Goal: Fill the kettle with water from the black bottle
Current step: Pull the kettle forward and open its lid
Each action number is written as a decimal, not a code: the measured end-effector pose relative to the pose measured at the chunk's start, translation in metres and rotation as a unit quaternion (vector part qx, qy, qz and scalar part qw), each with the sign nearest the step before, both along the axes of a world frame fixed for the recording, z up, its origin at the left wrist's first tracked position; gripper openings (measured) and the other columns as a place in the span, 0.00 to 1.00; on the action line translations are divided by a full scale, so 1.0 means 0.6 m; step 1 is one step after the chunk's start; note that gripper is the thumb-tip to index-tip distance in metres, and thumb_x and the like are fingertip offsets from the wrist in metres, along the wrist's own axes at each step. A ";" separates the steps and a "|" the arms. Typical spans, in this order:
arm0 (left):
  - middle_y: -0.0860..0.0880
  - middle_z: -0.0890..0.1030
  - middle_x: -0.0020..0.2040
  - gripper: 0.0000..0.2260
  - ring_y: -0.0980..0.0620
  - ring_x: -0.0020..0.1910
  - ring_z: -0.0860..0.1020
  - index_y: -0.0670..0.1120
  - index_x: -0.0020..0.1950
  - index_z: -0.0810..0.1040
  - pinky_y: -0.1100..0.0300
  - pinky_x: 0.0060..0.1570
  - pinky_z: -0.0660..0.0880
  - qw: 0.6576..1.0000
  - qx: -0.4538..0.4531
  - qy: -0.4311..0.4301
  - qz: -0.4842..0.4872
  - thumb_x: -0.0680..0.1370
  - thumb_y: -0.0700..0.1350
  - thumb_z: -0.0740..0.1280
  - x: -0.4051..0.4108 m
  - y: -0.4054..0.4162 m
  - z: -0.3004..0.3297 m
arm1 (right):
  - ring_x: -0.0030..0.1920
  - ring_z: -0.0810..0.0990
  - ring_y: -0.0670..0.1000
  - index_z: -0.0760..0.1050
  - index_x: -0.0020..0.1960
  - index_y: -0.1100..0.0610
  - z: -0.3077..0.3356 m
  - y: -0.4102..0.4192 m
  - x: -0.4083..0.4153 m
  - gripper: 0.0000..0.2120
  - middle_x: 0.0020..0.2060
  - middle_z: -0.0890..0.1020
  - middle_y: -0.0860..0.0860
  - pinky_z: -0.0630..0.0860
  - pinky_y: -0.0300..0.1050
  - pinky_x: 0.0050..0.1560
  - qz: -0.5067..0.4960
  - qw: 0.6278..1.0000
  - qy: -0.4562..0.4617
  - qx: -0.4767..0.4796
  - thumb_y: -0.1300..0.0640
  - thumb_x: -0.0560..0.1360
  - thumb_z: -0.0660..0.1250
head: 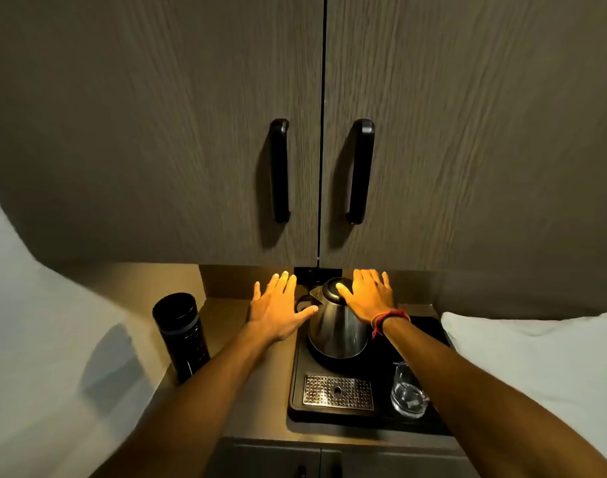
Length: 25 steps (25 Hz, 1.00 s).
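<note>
A steel kettle (336,331) with a dark lid stands on its round base at the back of a black tray (429,343). The black bottle (181,334) stands upright on the counter at the left, capped, apart from both hands. My left hand (277,305) hovers flat with fingers spread just left of the kettle, its thumb near the spout. Over the kettle's right side my right hand (367,296) is spread flat, thumb on the lid. Neither hand holds anything.
A clear drinking glass (407,396) and a perforated metal drip grate (338,391) sit on the tray's front. Two cupboard doors with black handles (281,170) hang low over the counter. White bedding (543,367) lies at right, a pale wall at left.
</note>
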<state>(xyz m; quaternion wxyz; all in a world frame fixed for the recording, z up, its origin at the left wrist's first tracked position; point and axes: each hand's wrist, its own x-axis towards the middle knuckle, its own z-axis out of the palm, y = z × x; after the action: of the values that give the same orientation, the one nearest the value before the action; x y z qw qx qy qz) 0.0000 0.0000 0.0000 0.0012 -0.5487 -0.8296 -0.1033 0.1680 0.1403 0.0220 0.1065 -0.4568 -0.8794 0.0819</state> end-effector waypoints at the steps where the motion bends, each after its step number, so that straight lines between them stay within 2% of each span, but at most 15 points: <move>1: 0.47 0.49 0.81 0.44 0.47 0.80 0.47 0.48 0.81 0.48 0.39 0.74 0.43 1.000 -0.012 0.005 0.000 0.74 0.75 0.49 -0.005 0.012 -0.004 | 0.71 0.69 0.58 0.71 0.67 0.59 -0.004 0.007 -0.008 0.32 0.67 0.75 0.58 0.54 0.62 0.76 -0.014 1.000 -0.027 -0.007 0.36 0.77 0.52; 4: 0.47 0.53 0.81 0.44 0.47 0.80 0.49 0.48 0.81 0.50 0.38 0.74 0.44 0.999 -0.025 0.019 0.009 0.73 0.75 0.49 -0.017 0.037 -0.004 | 0.65 0.74 0.61 0.77 0.60 0.59 0.003 0.013 -0.019 0.30 0.61 0.79 0.59 0.64 0.62 0.70 -0.033 0.998 -0.041 -0.037 0.36 0.76 0.56; 6: 0.46 0.59 0.80 0.44 0.46 0.79 0.55 0.48 0.80 0.54 0.37 0.74 0.47 0.999 -0.026 0.019 0.007 0.73 0.75 0.50 -0.021 0.049 -0.006 | 0.54 0.79 0.60 0.78 0.47 0.57 0.008 0.011 -0.026 0.21 0.50 0.83 0.59 0.73 0.57 0.59 -0.032 0.998 0.001 -0.050 0.40 0.76 0.59; 7: 0.46 0.61 0.79 0.43 0.46 0.78 0.57 0.48 0.79 0.56 0.36 0.74 0.48 0.999 -0.025 0.020 0.002 0.73 0.75 0.50 -0.022 0.052 -0.007 | 0.48 0.80 0.58 0.76 0.41 0.56 0.010 0.010 -0.028 0.17 0.44 0.82 0.57 0.75 0.52 0.52 -0.032 0.998 0.024 -0.054 0.43 0.76 0.59; 9: 0.46 0.65 0.77 0.43 0.46 0.77 0.60 0.48 0.79 0.59 0.36 0.73 0.49 1.000 -0.024 0.018 -0.010 0.73 0.76 0.50 -0.023 0.056 -0.006 | 0.40 0.77 0.56 0.71 0.35 0.55 0.009 0.007 -0.029 0.16 0.34 0.77 0.53 0.70 0.43 0.39 -0.044 0.995 0.053 -0.075 0.47 0.76 0.58; 11: 0.46 0.66 0.77 0.43 0.46 0.76 0.61 0.48 0.79 0.59 0.36 0.74 0.49 1.000 -0.021 0.010 -0.019 0.73 0.75 0.50 -0.025 0.060 -0.005 | 0.38 0.75 0.56 0.68 0.31 0.55 0.002 0.012 -0.014 0.17 0.29 0.73 0.52 0.65 0.41 0.33 -0.084 0.980 0.114 -0.142 0.50 0.76 0.59; 13: 0.46 0.65 0.77 0.42 0.46 0.77 0.60 0.48 0.79 0.58 0.36 0.74 0.49 0.999 -0.022 0.004 -0.029 0.74 0.75 0.51 -0.029 0.056 -0.006 | 0.44 0.74 0.56 0.68 0.30 0.56 -0.006 0.027 0.013 0.16 0.34 0.76 0.60 0.72 0.45 0.38 -0.120 0.945 0.176 -0.248 0.57 0.77 0.60; 14: 0.46 0.64 0.77 0.42 0.46 0.77 0.60 0.48 0.79 0.58 0.36 0.73 0.49 0.999 -0.018 0.005 -0.032 0.74 0.75 0.51 -0.031 0.053 -0.008 | 0.49 0.75 0.57 0.71 0.32 0.61 -0.004 0.034 0.025 0.15 0.43 0.79 0.66 0.74 0.47 0.46 -0.128 0.933 0.183 -0.283 0.61 0.77 0.58; 15: 0.46 0.64 0.78 0.42 0.46 0.77 0.60 0.48 0.79 0.58 0.36 0.73 0.50 0.999 -0.014 0.006 -0.031 0.74 0.74 0.52 -0.033 0.051 -0.007 | 0.55 0.75 0.57 0.74 0.39 0.69 -0.006 0.048 0.031 0.15 0.54 0.78 0.69 0.73 0.49 0.54 -0.125 0.929 0.185 -0.296 0.63 0.79 0.56; 16: 0.46 0.64 0.77 0.41 0.46 0.77 0.60 0.48 0.78 0.59 0.36 0.73 0.50 0.999 -0.013 0.004 -0.029 0.74 0.74 0.52 -0.034 0.048 -0.007 | 0.61 0.75 0.59 0.75 0.51 0.75 -0.001 0.054 0.035 0.16 0.63 0.75 0.69 0.70 0.49 0.61 -0.128 0.922 0.199 -0.305 0.63 0.80 0.54; 17: 0.46 0.64 0.77 0.41 0.46 0.77 0.60 0.48 0.78 0.59 0.36 0.73 0.50 1.000 -0.011 0.001 -0.029 0.74 0.74 0.52 -0.034 0.046 -0.005 | 0.65 0.74 0.60 0.73 0.59 0.74 -0.003 0.061 0.035 0.18 0.65 0.74 0.67 0.69 0.50 0.63 -0.125 0.924 0.212 -0.292 0.62 0.80 0.52; 18: 0.46 0.65 0.77 0.41 0.46 0.77 0.60 0.48 0.78 0.60 0.36 0.73 0.51 1.000 -0.010 -0.001 -0.029 0.74 0.74 0.52 -0.034 0.045 -0.001 | 0.66 0.74 0.60 0.73 0.62 0.71 -0.001 0.060 0.031 0.19 0.64 0.75 0.67 0.68 0.50 0.63 -0.126 0.922 0.232 -0.282 0.61 0.80 0.51; 20: 0.45 0.66 0.77 0.41 0.46 0.76 0.61 0.47 0.78 0.61 0.37 0.74 0.51 0.999 -0.012 -0.004 -0.031 0.74 0.75 0.52 -0.034 0.044 0.009 | 0.64 0.74 0.61 0.74 0.60 0.67 -0.012 0.055 0.030 0.18 0.62 0.77 0.66 0.67 0.50 0.62 -0.122 0.917 0.251 -0.285 0.60 0.79 0.51; 22: 0.45 0.68 0.75 0.41 0.45 0.75 0.64 0.47 0.76 0.63 0.37 0.74 0.53 1.000 -0.013 0.006 -0.026 0.74 0.74 0.53 -0.034 0.039 0.022 | 0.65 0.73 0.62 0.73 0.60 0.66 -0.028 0.059 0.031 0.18 0.63 0.76 0.65 0.66 0.52 0.65 -0.130 0.912 0.265 -0.285 0.58 0.79 0.51; 25: 0.44 0.73 0.71 0.38 0.43 0.71 0.69 0.46 0.72 0.69 0.38 0.72 0.58 1.000 -0.011 0.014 -0.002 0.74 0.74 0.54 -0.035 0.025 0.045 | 0.61 0.75 0.64 0.73 0.53 0.70 -0.039 0.068 0.030 0.16 0.55 0.77 0.66 0.67 0.50 0.54 -0.147 0.902 0.297 -0.275 0.60 0.79 0.51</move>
<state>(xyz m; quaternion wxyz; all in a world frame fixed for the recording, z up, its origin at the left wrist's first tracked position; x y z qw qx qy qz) -0.0209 0.0148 0.0268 0.0067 -0.5514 -0.8298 -0.0859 0.1858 0.1809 -0.0015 0.2436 -0.5464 -0.6723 0.4360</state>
